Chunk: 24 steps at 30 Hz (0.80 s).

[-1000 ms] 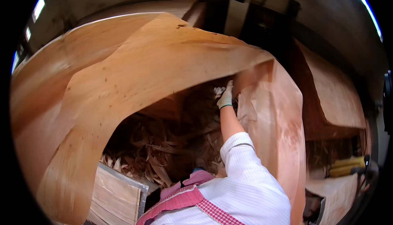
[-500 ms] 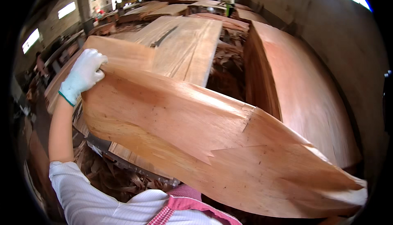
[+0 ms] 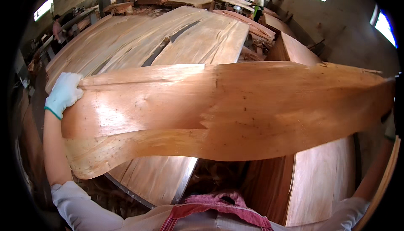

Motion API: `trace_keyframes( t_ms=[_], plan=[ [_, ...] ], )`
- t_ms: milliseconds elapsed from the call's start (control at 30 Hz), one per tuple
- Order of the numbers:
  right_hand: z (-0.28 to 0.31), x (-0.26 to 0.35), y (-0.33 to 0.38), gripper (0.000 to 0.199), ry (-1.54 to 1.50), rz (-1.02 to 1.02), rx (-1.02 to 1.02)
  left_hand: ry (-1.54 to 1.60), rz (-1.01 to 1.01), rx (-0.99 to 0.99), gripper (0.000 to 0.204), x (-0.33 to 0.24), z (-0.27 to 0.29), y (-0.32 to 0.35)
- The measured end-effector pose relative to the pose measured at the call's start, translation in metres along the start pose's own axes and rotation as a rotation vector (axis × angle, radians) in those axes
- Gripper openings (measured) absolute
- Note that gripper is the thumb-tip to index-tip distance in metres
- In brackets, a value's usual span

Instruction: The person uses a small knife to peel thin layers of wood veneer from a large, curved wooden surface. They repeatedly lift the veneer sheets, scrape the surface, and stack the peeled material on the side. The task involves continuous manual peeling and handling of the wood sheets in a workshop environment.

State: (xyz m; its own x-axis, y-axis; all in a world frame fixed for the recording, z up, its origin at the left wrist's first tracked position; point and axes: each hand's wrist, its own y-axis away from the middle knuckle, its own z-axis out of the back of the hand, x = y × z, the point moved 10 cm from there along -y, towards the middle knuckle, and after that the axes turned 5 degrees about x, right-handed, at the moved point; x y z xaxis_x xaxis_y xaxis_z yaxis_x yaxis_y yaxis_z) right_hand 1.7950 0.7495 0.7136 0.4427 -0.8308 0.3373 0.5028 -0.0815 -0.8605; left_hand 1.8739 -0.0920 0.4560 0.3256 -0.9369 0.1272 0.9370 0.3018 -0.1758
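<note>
A long, thin sheet of reddish-brown wood veneer [image 3: 261, 109] stretches across the view in front of me, raised above the stacks. My left hand [image 3: 64, 93], in a white glove with a green cuff, is closed on its upper left corner. At the far right rim my right hand [image 3: 390, 126] is dim and partly cut off, closed at the sheet's other end; its fingers are mostly hidden. The sheet's lower edge is wavy, with a paler strip at the lower left. Beneath and beyond it lies a broad layer of pale veneer sheets [image 3: 206, 33] with dark gaps between them.
A tall veneer stack [image 3: 322, 184] stands on the right, partly behind the sheet. More stacks [image 3: 189, 0] fill the back of the hall. One person [image 3: 258, 8] stands among them, another [image 3: 58, 30] at the far left. A wall [image 3: 349, 25] with windows runs along the right.
The veneer sheet has swung from a slant down to the right to nearly level, its right end rising. My right hand has come into view at that end. My left hand is slightly lower.
</note>
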Motion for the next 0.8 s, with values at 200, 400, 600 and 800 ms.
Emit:
trace_keyframes(
  t_ms=[200,400,600,800],
  plan=[
    [-0.212,-0.055,-0.104,0.027,-0.017,0.11,0.19,-0.098,0.16,0.151,0.019,0.022,-0.017,0.015],
    [-0.421,-0.086,-0.154,0.027,-0.332,0.08,0.259,-0.142,0.382,0.273,0.02,0.001,-0.03,-0.018],
    [-0.591,-0.132,-0.228,0.026,-0.582,0.105,0.346,-0.226,0.565,0.486,0.025,-0.035,-0.073,-0.072],
    [-0.758,-0.189,-0.292,0.03,-0.506,0.198,0.553,-0.235,0.158,0.204,0.009,-0.205,-0.09,-0.154]
  ],
)
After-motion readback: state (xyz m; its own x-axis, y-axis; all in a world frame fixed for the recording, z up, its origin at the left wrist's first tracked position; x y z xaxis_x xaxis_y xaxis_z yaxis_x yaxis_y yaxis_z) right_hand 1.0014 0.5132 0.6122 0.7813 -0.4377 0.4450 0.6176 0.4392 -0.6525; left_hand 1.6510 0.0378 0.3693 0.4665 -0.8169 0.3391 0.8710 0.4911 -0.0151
